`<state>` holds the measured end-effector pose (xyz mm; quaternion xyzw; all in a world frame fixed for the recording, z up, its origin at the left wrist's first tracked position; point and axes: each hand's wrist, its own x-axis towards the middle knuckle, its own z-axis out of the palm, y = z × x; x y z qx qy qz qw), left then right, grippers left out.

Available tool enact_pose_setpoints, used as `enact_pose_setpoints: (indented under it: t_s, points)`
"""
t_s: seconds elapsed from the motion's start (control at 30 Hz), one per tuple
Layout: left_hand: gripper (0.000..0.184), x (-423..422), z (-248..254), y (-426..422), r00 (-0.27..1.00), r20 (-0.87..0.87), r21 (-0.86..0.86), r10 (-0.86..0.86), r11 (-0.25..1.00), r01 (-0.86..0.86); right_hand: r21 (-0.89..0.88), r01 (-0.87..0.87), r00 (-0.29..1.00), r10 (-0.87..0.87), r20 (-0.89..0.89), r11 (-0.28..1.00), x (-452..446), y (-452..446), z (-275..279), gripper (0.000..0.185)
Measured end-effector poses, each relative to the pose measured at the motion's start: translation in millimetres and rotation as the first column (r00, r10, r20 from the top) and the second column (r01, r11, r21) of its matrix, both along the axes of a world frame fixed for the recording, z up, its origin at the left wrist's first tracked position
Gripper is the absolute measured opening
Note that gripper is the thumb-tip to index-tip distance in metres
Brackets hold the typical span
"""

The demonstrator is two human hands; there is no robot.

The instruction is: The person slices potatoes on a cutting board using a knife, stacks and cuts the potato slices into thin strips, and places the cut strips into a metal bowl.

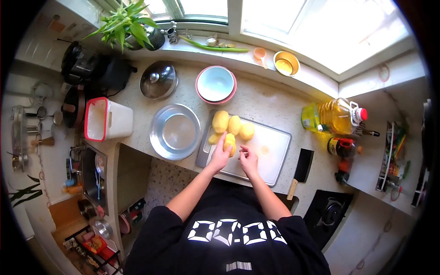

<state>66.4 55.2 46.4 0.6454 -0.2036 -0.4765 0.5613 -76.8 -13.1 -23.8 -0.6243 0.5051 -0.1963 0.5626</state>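
My left hand (219,159) is closed around a peeled yellow potato (230,144) at the left part of the cutting board (277,158). The potato looks as if it has cut lines across it, though this is too small to be sure. Just right of it, my right hand (249,160) hovers over the board with fingers loosely curled and apart, and I see nothing in it. Behind my hands lie more peeled potatoes: a large one (220,121), a smaller one (234,124) and a round one (246,131). A yellow piece (214,138) rests beside my left fingers.
A metal basin (158,142) stands left of the board, with stacked bowls (215,85) and a pot lid (158,80) behind. To the right lie a cleaver (303,166), an oil bottle (338,115) and a dark sauce bottle (340,145). A white bin (120,120) stands far left.
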Motion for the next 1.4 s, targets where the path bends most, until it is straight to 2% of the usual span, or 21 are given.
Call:
enact_pose_setpoints:
  t_s: [0.07,0.1,0.2,0.33,0.37,0.53,0.63,0.67,0.77,0.87,0.97,1.07,1.1,1.17,1.27,1.33,1.37,1.4]
  points:
    - [0.067,-13,-6,-7,0.898,0.376,0.144,-0.228,0.972,0.186,0.077,0.013,1.000,-0.015,0.027,0.997,-31,-7,3,0.035]
    - [0.068,-27,-10,-11,0.816,0.523,0.164,-0.247,0.968,0.187,0.109,0.029,0.998,-0.034,0.044,0.994,-44,-8,3,0.037]
    - [0.064,-59,-18,-26,0.576,0.720,0.289,-0.387,0.922,0.257,0.266,0.100,0.981,-0.139,0.133,0.959,-64,-9,3,0.040]
    - [0.065,-87,-47,-37,0.448,0.820,0.263,-0.355,0.930,0.257,0.509,0.172,0.908,-0.336,0.250,0.844,-77,-8,12,0.039]
    - [0.067,-91,-53,-38,0.459,0.820,0.236,-0.343,0.932,0.275,0.564,0.178,0.880,-0.387,0.274,0.806,-76,-9,15,0.038]
    - [0.074,-92,-46,-40,0.484,0.815,0.166,-0.319,0.928,0.333,0.385,0.184,0.930,-0.287,0.229,0.904,-76,-8,21,0.038]
    - [0.075,-96,-39,-38,0.456,0.841,0.135,-0.291,0.929,0.345,0.320,0.154,0.965,-0.212,0.154,0.935,-80,-12,13,0.038]
    - [0.076,-98,-37,-37,0.441,0.842,0.158,-0.311,0.923,0.350,0.304,0.142,0.974,-0.187,0.125,0.942,-80,-13,9,0.037]
    - [0.078,-102,-35,-37,0.407,0.848,0.199,-0.339,0.916,0.348,0.289,0.213,0.941,-0.276,0.196,0.933,-76,-11,-4,0.036]
    - [0.079,-108,-36,-39,0.385,0.863,0.216,-0.327,0.928,0.304,0.284,0.173,0.960,-0.226,0.166,0.943,-76,-21,5,0.037]
    - [0.079,-116,-42,-42,0.349,0.856,0.316,-0.381,0.920,0.232,0.220,0.078,0.997,-0.070,-0.044,0.972,-74,-35,28,0.043]
    - [0.079,-120,-46,-47,0.333,0.833,0.410,-0.442,0.897,0.166,0.142,0.018,1.000,-0.018,0.000,0.990,-74,-37,4,0.047]
    - [0.079,-121,-46,-48,0.335,0.830,0.418,-0.446,0.895,0.155,-0.050,-0.011,0.997,0.007,-0.071,0.999,-74,-36,1,0.047]
    - [0.079,-124,-47,-49,0.361,0.845,0.373,-0.394,0.919,0.130,-0.409,-0.106,0.975,0.015,-0.220,0.906,-76,-32,-5,0.047]
    - [0.080,-135,-50,-47,0.411,0.876,0.231,-0.252,0.968,0.101,-0.284,0.104,0.984,-0.139,-0.108,0.953,-78,-30,-19,0.043]
    - [0.080,-142,-49,-43,0.429,0.881,0.167,-0.199,0.980,0.111,-0.060,0.149,0.989,-0.150,-0.015,0.987,-84,-33,-17,0.041]
    - [0.079,-140,-49,-42,0.379,0.891,0.203,-0.249,0.966,0.157,0.055,0.161,0.986,-0.163,0.032,0.985,-87,-35,-15,0.040]
    - [0.079,-136,-49,-41,0.325,0.898,0.241,-0.296,0.950,0.200,0.074,0.152,0.986,-0.156,0.056,0.986,-90,-36,-20,0.037]
